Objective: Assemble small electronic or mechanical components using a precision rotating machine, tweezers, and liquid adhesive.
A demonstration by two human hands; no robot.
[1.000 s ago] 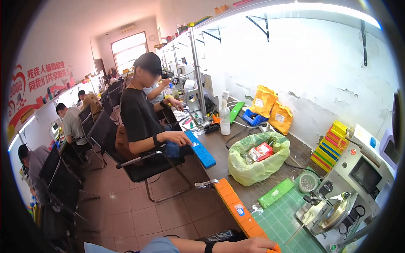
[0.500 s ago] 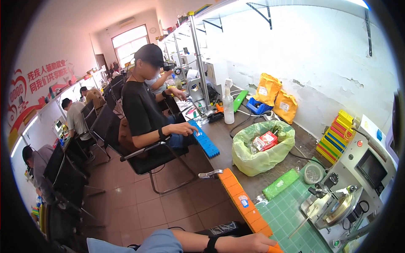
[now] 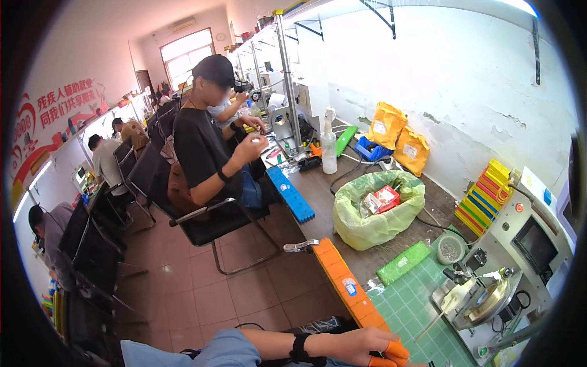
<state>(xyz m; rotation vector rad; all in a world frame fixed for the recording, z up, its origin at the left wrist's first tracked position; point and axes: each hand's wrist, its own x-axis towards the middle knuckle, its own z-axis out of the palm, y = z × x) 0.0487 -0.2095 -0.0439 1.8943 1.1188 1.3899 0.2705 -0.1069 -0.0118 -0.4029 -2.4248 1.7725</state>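
My left hand (image 3: 364,344) is at the bottom edge, a black band round its wrist and orange finger covers (image 3: 396,350) on some fingers. Its fingers bend inward beside the near end of a long orange segmented strip (image 3: 347,281) along the bench edge. The lower frame edge cuts off the fingertips, so whatever they hold is hidden. My right hand cannot be made out. Close by lies a green cutting mat (image 3: 400,301) with a green bagged packet (image 3: 403,263) on its far edge.
To the right stands a machine with a screen (image 3: 537,244) and a round metal reel (image 3: 492,296). A bin with a yellow-green liner (image 3: 379,226), a small tub (image 3: 451,249), a spray bottle (image 3: 329,150) and stacked coloured strips (image 3: 483,196) share the bench. A co-worker (image 3: 205,140) sits further along.
My left hand has risen slightly, showing more of the orange-covered fingers. The co-worker's hand has lifted off the blue strip and come up near the other hand. The view has shifted slightly.
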